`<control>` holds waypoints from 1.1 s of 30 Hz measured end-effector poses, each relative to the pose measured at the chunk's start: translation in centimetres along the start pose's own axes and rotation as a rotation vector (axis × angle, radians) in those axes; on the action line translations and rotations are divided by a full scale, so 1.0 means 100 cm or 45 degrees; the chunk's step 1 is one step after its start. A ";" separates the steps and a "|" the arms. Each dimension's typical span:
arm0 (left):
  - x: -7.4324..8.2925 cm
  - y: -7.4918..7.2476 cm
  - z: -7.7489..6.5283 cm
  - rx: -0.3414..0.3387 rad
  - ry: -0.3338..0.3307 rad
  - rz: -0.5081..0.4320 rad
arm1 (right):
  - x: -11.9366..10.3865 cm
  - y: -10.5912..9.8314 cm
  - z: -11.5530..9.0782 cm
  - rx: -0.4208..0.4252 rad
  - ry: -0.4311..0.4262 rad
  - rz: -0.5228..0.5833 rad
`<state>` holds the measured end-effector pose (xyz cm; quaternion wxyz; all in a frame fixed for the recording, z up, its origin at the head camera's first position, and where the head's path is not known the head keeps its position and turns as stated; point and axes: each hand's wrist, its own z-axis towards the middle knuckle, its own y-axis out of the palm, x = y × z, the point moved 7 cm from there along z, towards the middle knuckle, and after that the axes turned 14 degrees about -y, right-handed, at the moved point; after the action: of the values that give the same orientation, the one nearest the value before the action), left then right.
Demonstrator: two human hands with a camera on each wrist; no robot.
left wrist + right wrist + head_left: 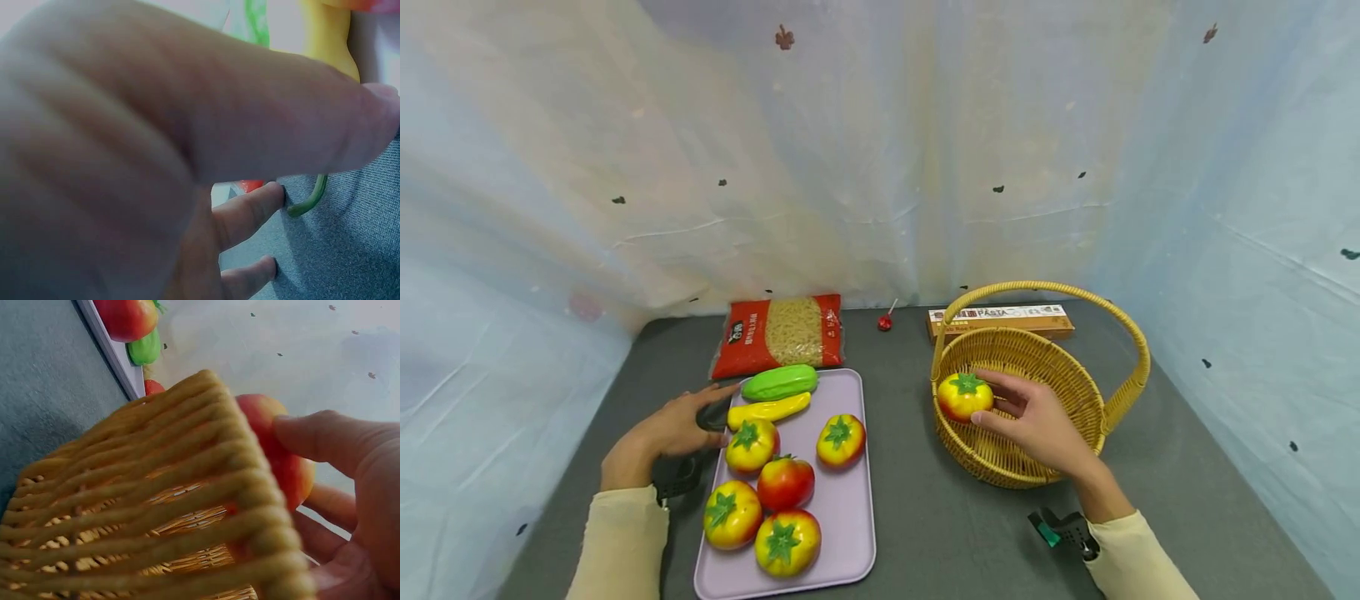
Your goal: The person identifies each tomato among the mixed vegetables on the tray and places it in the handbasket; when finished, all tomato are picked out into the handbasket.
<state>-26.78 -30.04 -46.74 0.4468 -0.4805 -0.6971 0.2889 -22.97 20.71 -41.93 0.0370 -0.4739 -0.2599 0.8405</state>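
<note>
Right hand point(1037, 417) had its fingers and thumb grasping a red-yellow tomato point(965, 397), green top up, near the left rim of the wicker basket point(1037, 357). Left hand point(679, 429) was at the left edge of the lilac tray point(846, 533), fingers loose and spread, thumb by the rim. On tray: five more tomatoes point(786, 485), plus a green vegetable point(779, 382) and a yellow vegetable point(769, 409) at the far end. Red pasta bag point(793, 333) lay just behind the tray, lollipop point(885, 322) to its right, PASTA box point(1007, 318) behind the basket, all on the dark tabletop point(902, 500).
</note>
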 end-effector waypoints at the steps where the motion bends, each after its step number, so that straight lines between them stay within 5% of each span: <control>1: 0.000 0.000 0.000 0.000 -0.001 -0.002 | 0.001 0.001 0.001 -0.004 0.004 -0.016; 12: 0.000 0.002 0.001 0.011 0.000 -0.009 | 0.019 0.006 0.002 -0.069 0.068 -0.147; 18: -0.001 0.003 0.002 0.018 -0.004 -0.003 | 0.003 0.003 0.002 0.017 0.010 -0.252; 26: -0.003 0.002 0.003 0.022 -0.024 0.001 | -0.036 0.037 0.012 -0.015 -0.231 0.120; 33: -0.003 0.002 0.003 0.024 -0.023 -0.003 | -0.048 0.090 0.026 -0.189 -0.210 0.208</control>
<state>-26.95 -30.26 -47.18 0.4453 -0.4731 -0.6989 0.2992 -20.80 10.46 -41.40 -0.0880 -0.4242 -0.2841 0.8554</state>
